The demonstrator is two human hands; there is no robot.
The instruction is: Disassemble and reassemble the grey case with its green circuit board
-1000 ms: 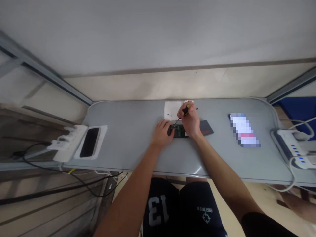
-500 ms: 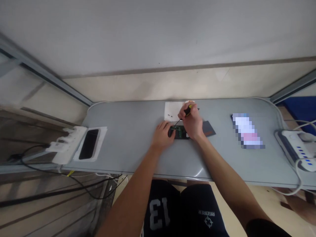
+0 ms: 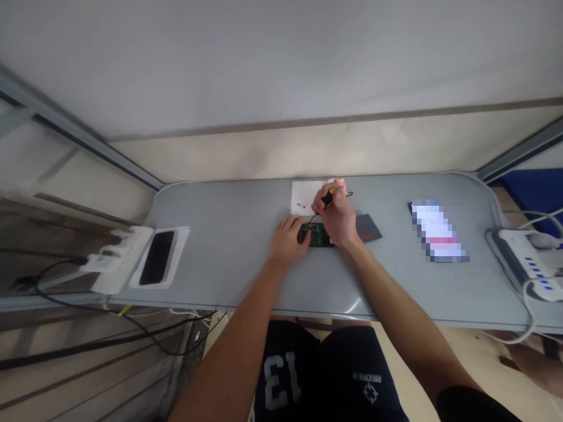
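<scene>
Head view: the right hand [image 3: 339,218] is wrapped around a yellow-and-black screwdriver [image 3: 328,198], its thin shaft slanting down toward an exposed green circuit board [image 3: 319,235], which lies in a dark casing [image 3: 326,243] on the gray surface [image 3: 229,246]. The left hand [image 3: 288,241] covers the casing's left end — whether it pinches or merely presses, I cannot tell. With the shaft tilted, the tip could skid and scratch the board, or catch the left thumb close by. Should the left hand ease off, the casing might twist under the tool's push. Just beyond, small dark pieces [image 3: 304,206] sit loose on a white sheet [image 3: 301,190] — a brush from the right hand could scatter them.
</scene>
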